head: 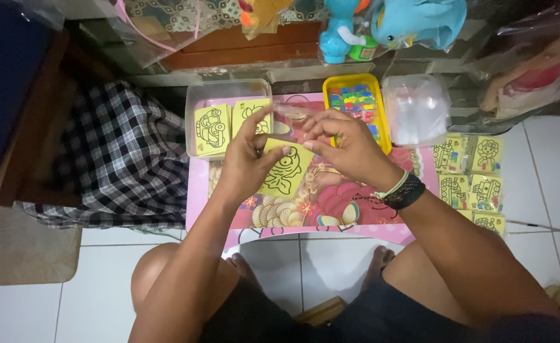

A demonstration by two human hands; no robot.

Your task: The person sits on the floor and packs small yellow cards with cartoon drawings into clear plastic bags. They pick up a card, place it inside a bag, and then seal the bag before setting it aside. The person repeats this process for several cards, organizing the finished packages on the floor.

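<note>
one yellow card (pixel 284 170) with a fish outline sits above the pink counter (pixel 331 209), pinched by the left hand (pixel 249 162); the right hand (pixel 346 143) grips a clear sleeve (pixel 293 112) beside it, near a tray of cards (pixel 226 121)

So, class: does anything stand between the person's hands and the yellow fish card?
Nothing visible does. The left hand already grips the yellow fish card, and the right hand pinches a clear plastic sleeve just above it.
</note>
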